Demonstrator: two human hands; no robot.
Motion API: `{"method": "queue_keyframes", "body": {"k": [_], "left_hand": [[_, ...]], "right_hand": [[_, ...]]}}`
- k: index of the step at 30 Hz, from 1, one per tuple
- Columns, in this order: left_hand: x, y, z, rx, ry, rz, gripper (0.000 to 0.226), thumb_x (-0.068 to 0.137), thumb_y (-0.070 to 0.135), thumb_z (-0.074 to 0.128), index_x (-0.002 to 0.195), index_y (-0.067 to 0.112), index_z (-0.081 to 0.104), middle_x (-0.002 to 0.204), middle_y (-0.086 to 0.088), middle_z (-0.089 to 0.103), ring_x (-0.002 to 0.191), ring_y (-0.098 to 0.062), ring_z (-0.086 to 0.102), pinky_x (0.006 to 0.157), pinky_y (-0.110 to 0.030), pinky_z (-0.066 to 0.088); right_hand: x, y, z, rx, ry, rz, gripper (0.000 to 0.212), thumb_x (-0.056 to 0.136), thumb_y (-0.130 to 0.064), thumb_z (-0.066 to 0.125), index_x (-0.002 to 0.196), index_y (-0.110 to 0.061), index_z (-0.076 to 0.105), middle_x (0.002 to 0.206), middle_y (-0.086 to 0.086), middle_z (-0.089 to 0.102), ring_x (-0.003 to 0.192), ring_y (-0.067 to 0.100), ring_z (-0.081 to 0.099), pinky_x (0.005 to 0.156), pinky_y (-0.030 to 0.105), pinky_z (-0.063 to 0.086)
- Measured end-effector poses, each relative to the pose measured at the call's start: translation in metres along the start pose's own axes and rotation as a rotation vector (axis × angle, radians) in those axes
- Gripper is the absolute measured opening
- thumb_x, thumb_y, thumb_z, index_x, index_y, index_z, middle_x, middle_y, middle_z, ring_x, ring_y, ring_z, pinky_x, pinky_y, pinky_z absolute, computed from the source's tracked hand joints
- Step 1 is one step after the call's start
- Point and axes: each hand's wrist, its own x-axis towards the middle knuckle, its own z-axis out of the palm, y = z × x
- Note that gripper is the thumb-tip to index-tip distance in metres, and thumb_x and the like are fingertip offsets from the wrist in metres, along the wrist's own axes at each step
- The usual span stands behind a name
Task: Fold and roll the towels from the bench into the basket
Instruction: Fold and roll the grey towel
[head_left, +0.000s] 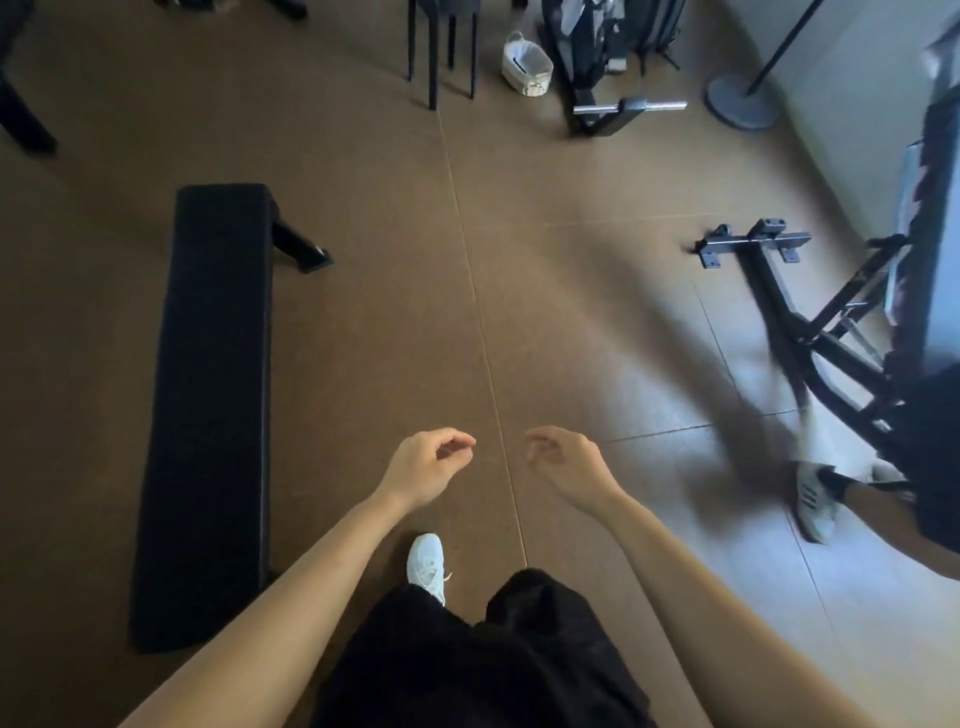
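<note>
— Well, how far are you with the towels?

— I judge that I am near the end, or at a pause. The bench (208, 389) shows its whole top and no towel lies on it. On the floor (363, 260) around the bench I see no towel either.

— And your hands?

— Both have hold of nothing. My left hand (426, 467) is in the air, to the right of the near end of the bench. Its fingers are loosely curled, with the thumb and first finger almost meeting. My right hand (569, 462) is further right of the bench, curled in the same loose way.

— Where is the basket?

— The basket (524, 65) stands on the floor, well beyond the far end of the bench and to its right. It looks a little tilted. I cannot tell if rolled towels are inside; it is too small and pale.

— So what is left?

— If the towels are in there, perhaps nothing. If not, I must first find them, because none is in view.

— What are these things like?

— The bench is long and narrow, with a black, matt, padded top and dark angled legs. The basket is whitish, rounded and looks woven. The floor is brown and smooth, with thin seams; far to the right of the bench it becomes pale, shiny tiles.
</note>
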Motion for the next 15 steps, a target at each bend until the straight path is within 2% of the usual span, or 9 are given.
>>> {"method": "queue_keyframes", "body": {"k": [3, 9, 12, 15], "left_hand": [[0.056, 0.019, -0.035, 0.041, -0.009, 0.004, 0.018, 0.096, 0.026, 0.067, 0.112, 0.024, 0.076, 0.110, 0.008, 0.076, 0.104, -0.009, 0.069, 0.097, -0.031, 0.053], [0.174, 0.059, -0.088, 0.081, -0.038, 0.020, 0.018, 0.097, 0.025, 0.065, 0.112, 0.024, 0.076, 0.110, 0.010, 0.075, 0.103, -0.009, 0.068, 0.096, -0.032, 0.052], [0.239, 0.079, -0.115, 0.104, -0.032, 0.005, 0.019, 0.097, 0.026, 0.065, 0.113, 0.024, 0.075, 0.111, 0.010, 0.075, 0.105, -0.008, 0.067, 0.098, -0.032, 0.051], [0.293, 0.097, -0.142, 0.103, -0.033, -0.028, 0.021, 0.098, 0.027, 0.064, 0.116, 0.023, 0.075, 0.113, 0.010, 0.073, 0.109, -0.008, 0.065, 0.100, -0.033, 0.051]], "right_hand": [[0.041, -0.029, -0.021, 0.020, -0.012, 0.015, 0.033, 0.094, -0.014, 0.062, 0.126, -0.018, 0.067, 0.107, -0.004, 0.074, 0.102, 0.014, 0.068, 0.095, 0.030, 0.050], [0.149, -0.067, -0.067, 0.077, 0.028, 0.009, 0.033, 0.091, -0.008, 0.063, 0.123, -0.016, 0.069, 0.104, -0.003, 0.075, 0.100, 0.015, 0.069, 0.098, 0.036, 0.052], [0.213, -0.088, -0.096, 0.108, 0.054, 0.000, 0.032, 0.095, -0.010, 0.062, 0.126, -0.014, 0.069, 0.109, -0.002, 0.072, 0.101, 0.013, 0.066, 0.092, 0.029, 0.049], [0.275, -0.110, -0.124, 0.133, 0.061, 0.010, 0.030, 0.095, -0.013, 0.064, 0.124, -0.015, 0.069, 0.101, -0.007, 0.067, 0.094, 0.011, 0.063, 0.089, 0.026, 0.046]]}}
